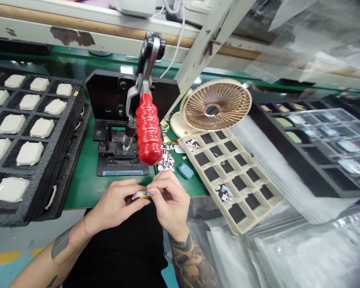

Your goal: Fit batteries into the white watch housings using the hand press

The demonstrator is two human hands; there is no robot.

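Pinching a smooth whitish casing (141,195), left hand (115,203) and right hand (174,200) both curled close, near a ridged red handle (149,130)

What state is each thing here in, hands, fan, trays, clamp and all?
Left hand: closed on the white part
Right hand: pinching the part's other end
White part: held between both hands
Red-handled clamp: handle toward the person; locked or released unclear
Fan: tilted up; spinning or not unclear
Beige tray: small pieces piled in two compartments
Foam tray: stacked, holding white casings
Blue casing: lying on the green bench
Clear tray: overlapping the dark tray
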